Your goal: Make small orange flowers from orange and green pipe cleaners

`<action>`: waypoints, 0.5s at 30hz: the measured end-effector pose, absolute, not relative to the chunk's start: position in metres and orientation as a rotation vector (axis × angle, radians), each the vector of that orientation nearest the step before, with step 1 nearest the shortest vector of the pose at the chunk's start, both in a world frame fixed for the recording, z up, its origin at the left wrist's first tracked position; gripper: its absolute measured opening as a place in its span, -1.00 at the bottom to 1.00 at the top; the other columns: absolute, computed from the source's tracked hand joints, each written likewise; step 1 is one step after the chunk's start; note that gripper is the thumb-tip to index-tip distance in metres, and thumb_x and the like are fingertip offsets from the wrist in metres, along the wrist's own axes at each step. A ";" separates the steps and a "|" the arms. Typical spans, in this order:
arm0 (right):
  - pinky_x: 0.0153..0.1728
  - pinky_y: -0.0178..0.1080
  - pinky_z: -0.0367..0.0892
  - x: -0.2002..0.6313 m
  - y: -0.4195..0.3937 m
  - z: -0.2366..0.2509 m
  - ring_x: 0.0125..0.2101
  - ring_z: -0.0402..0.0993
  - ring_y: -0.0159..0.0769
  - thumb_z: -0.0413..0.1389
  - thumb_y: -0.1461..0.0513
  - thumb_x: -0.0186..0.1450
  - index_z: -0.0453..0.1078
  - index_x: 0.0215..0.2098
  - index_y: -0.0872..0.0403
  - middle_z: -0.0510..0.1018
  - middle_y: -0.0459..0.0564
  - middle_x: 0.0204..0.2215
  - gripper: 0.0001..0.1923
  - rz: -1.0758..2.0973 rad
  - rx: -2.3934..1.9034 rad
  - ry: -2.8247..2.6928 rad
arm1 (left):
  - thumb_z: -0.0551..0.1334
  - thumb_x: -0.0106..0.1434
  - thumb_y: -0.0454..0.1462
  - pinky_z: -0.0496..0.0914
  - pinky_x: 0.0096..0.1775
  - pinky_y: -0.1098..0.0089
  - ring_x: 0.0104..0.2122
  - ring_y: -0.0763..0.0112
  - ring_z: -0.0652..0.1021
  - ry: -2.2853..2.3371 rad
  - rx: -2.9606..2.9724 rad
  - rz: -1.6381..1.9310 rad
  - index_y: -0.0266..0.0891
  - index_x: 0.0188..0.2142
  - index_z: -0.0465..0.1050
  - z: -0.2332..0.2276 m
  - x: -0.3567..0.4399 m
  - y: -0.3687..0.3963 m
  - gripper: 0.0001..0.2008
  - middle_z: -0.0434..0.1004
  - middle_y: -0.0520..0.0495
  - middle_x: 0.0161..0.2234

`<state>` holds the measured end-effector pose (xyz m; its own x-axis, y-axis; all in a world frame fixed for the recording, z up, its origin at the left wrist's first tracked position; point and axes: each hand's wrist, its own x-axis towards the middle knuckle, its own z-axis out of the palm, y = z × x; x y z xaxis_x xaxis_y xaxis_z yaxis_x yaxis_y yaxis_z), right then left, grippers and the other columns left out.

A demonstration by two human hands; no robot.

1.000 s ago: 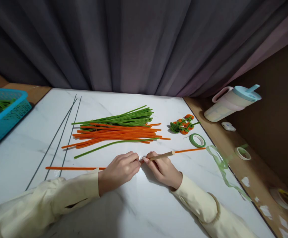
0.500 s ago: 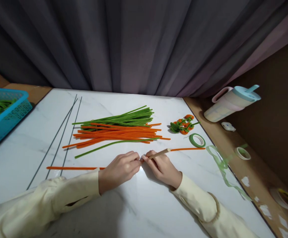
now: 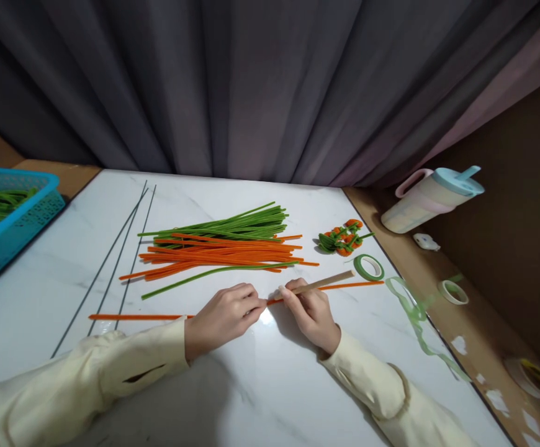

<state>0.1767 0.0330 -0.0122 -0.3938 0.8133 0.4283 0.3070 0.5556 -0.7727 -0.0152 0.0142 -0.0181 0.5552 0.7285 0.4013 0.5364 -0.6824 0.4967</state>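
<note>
An orange pipe cleaner runs low across the white board, under both hands and out to the right. My left hand is closed on it, fingertips pinched together. My right hand is closed too, with a wooden stick in its grip that slants up to the right. The orange strand passes through or under those same fingers; a short length shows between the hands. Just beyond lies a single green pipe cleaner, with a pile of orange pipe cleaners and a pile of green pipe cleaners behind it.
Three thin dark rods lie at left, near a blue basket of green pieces. At right are small orange-and-green pieces, green tape, a loose tape strip, and a tumbler. A dark curtain hangs behind.
The wooden stick has slid and turned in my right hand, its far end now farther right and higher. My fingertips have parted slightly, baring some orange strand between them.
</note>
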 end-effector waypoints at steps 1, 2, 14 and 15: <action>-0.49 -0.30 0.25 0.177 0.033 -0.013 -0.54 0.31 -0.38 -0.06 0.23 0.36 0.28 -0.42 0.08 0.38 -0.07 -0.54 -0.79 0.751 -0.890 -1.975 | 0.01 0.36 -0.32 0.36 -0.34 0.44 -0.41 0.43 0.43 1.049 2.463 0.856 -0.30 -0.35 0.46 -0.019 -0.015 0.014 -0.73 0.39 -0.05 -0.44; -0.48 -0.30 0.26 0.177 0.034 -0.013 -0.53 0.32 -0.37 -0.06 0.23 0.36 0.29 -0.40 0.08 0.39 -0.06 -0.54 -0.81 0.745 -0.873 -1.997 | 0.02 0.36 -0.32 0.36 -0.33 0.44 -0.41 0.42 0.43 1.052 2.451 0.856 -0.31 -0.36 0.45 -0.020 -0.015 0.015 -0.74 0.40 -0.06 -0.44; -0.42 -0.27 0.24 0.177 0.037 -0.012 -0.47 0.30 -0.34 -0.08 0.27 0.38 0.27 -0.37 0.08 0.40 -0.04 -0.50 -0.82 0.737 -0.745 -2.178 | -0.02 0.36 -0.34 0.31 -0.37 0.41 -0.42 0.41 0.39 1.052 2.649 0.738 -0.30 -0.45 0.40 -0.018 -0.015 0.015 -0.69 0.35 -0.06 -0.44; -0.42 -0.27 0.24 0.177 0.038 -0.012 -0.47 0.29 -0.34 -0.09 0.27 0.38 0.27 -0.37 0.08 0.39 -0.04 -0.50 -0.82 0.737 -0.751 -2.188 | -0.01 0.35 -0.34 0.32 -0.36 0.40 -0.41 0.40 0.39 1.055 2.666 0.719 -0.30 -0.45 0.40 -0.018 -0.015 0.015 -0.70 0.35 -0.06 -0.43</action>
<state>0.1768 0.0377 -0.0115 -0.5882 0.6882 0.4247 0.2911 0.6701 -0.6828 -0.0153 0.0148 -0.0178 0.6301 0.6832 0.3690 0.5934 -0.7302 0.3388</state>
